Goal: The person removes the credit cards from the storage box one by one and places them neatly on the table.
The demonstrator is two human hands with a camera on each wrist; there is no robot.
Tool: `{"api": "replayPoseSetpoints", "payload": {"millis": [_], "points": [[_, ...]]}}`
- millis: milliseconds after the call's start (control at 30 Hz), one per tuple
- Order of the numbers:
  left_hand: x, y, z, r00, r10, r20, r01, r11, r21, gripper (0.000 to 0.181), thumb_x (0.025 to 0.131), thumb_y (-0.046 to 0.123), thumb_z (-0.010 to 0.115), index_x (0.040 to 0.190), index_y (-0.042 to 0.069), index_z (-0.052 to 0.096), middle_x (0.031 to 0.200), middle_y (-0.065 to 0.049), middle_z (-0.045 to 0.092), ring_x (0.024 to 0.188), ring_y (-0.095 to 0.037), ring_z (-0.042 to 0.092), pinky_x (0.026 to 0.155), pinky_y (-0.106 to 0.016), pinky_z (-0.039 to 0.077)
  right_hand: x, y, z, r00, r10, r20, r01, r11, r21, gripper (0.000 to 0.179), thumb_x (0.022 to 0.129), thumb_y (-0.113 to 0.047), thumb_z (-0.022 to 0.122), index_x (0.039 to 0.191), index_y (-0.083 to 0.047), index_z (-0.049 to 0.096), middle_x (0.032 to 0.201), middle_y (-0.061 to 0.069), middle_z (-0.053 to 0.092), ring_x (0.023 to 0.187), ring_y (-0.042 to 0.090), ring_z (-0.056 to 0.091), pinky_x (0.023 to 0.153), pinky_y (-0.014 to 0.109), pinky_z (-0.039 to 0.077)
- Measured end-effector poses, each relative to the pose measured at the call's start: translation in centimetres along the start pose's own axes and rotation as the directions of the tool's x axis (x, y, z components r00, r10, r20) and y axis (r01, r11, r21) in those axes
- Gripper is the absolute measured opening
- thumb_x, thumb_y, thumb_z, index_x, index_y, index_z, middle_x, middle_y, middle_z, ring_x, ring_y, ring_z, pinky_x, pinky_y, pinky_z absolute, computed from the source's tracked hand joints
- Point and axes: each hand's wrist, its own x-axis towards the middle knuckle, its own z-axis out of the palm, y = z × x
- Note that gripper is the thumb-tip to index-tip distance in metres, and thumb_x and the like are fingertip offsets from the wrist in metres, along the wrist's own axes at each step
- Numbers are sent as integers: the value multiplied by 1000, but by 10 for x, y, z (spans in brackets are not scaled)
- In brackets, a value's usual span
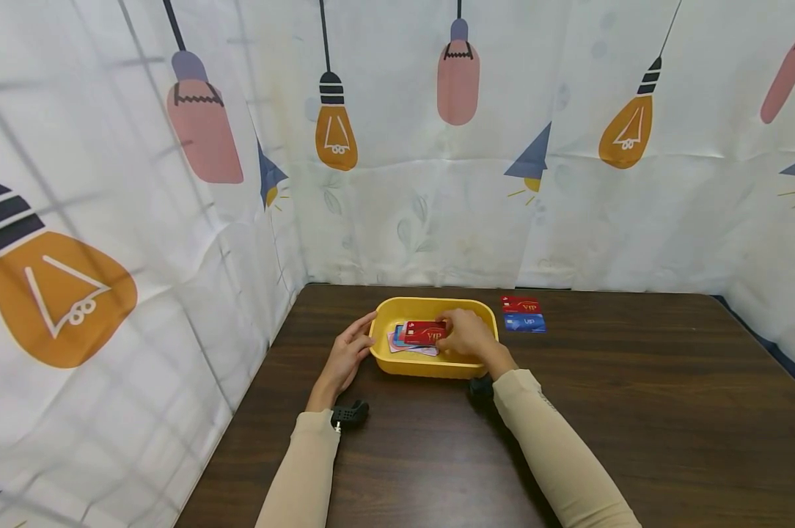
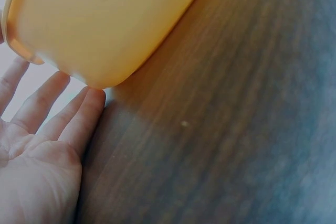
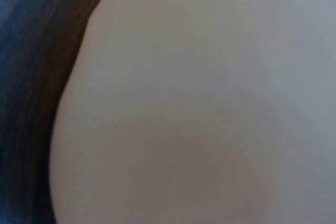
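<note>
Head view: a red card [image 1: 425,332] is pinched by the right hand [image 1: 469,334] in a yellow tub [image 1: 430,368].
Likely light and slick, it is best held by its edges; loose cards [image 1: 407,347] under it could be snagged. The tub is touched by the left hand's [image 1: 346,358] spread fingers. Right of both hands, two cards [image 1: 524,321] are seen.

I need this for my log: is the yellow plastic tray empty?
Not empty: the head view shows several cards inside the yellow plastic tray, with the right hand gripping a red VIP card over them.
</note>
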Motion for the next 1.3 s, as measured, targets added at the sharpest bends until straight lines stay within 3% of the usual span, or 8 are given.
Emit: {"api": "replayPoseSetpoints", "payload": {"millis": [133,367,667,900,1300], "points": [[0,0,0,1000,7,11,-7,1000,-3,55,101,2,52,154,13,46,168,-8,31,155,-24,30,110,-34,48,1,2,0,1000,-23,-8,23,1000,14,54,82,-20,85,131,-7,68,90,5,72,81,19,61,79,34,56],[0,1,-1,1000,8,22,-8,1000,1,55,101,3,52,155,13,45,168,-8,31,155,-24,29,117,-46,40,4,4,0,999,-40,-4,40,994,99,51,87,-11,79,135,-5,64,90,7,66,78,20,56,65,26,47],[-1,2,0,999,13,29,-13,1000,2,55,101,4,52,155,13,45,168,-8,30,156,-24,28,118,-48,38,3,2,-2,999,-34,-18,36,986,165,54,94,-8,71,146,-5,55,100,10,65,83,21,55,67,26,44],[-1,2,-1,999,11,34,-11,1000,1,55,102,4,51,156,13,44,168,-7,30,156,-24,29,118,-48,38,3,3,-3,998,-38,-42,46,972,232,55,97,-5,66,150,-6,50,101,11,61,76,20,50,63,27,41],[-1,1,-1,1000,13,27,-14,1000,13,55,101,4,51,155,14,45,168,-7,31,155,-24,30,114,-40,45,3,3,-4,995,-53,-89,78,947,310,53,96,-1,63,147,-10,52,102,12,56,82,23,52,64,27,44]]}}
